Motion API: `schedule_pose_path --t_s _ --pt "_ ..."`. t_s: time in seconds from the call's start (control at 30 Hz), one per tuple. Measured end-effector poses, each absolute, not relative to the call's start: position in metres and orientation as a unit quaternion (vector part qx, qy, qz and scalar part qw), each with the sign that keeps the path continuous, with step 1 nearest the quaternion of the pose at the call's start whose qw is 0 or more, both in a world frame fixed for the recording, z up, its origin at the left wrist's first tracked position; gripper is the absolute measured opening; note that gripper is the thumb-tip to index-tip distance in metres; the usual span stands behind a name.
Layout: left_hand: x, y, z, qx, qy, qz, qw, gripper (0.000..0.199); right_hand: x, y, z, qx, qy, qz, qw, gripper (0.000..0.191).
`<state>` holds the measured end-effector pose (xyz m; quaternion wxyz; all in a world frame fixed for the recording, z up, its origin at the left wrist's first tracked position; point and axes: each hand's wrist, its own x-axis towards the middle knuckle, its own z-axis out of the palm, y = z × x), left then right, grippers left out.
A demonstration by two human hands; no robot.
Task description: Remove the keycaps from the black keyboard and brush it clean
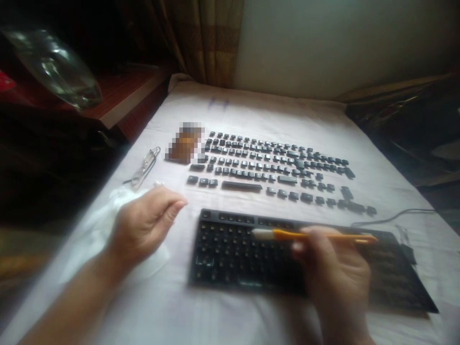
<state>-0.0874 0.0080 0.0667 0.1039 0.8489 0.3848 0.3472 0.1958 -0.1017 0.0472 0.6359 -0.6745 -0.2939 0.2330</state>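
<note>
A black keyboard base [247,261] without its keycaps lies at the front. My right hand [332,268] grips an orange-handled brush [287,235] above the middle of it, the pale bristles pointing left. Left of the keyboard, my left hand [147,225] is closed, thumb against the fingers, over a crumpled white cloth [108,230]; whatever is inside it, if anything, is hidden. Behind the keyboard, rows of loose black keycaps [244,163] are laid out, with the long space bar key [241,186] in the front row.
Eyeglasses [143,167] and a pixelated flat object [185,143] lie on the white sheet [273,112] at the left. A cable [391,216] runs off right. At the upper left, a glass object [57,72] is by a reddish wooden table [118,93]. A curtain [212,43] hangs behind.
</note>
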Motion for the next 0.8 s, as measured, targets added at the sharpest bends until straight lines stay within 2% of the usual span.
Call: schedule_pose_path --t_s 0.17,0.43,0.6,0.8 --pt "-0.084 0.007 0.057 0.895 0.345 0.236 0.155 0.018 0.19 -0.106 0.047 -0.699 -0.338 0.18 0.604 0.03" --pt "-0.083 0.013 0.05 0.879 0.399 0.227 0.129 0.029 0.177 -0.104 0.059 -0.69 -0.309 0.195 0.625 0.031" --pt "-0.078 0.013 0.042 0.879 0.389 0.236 0.145 0.025 0.179 -0.105 0.059 -0.7 -0.329 0.185 0.605 0.028" --pt "-0.076 0.01 0.034 0.878 0.374 0.25 0.161 0.023 0.184 -0.11 0.057 -0.706 -0.337 0.185 0.595 0.013"
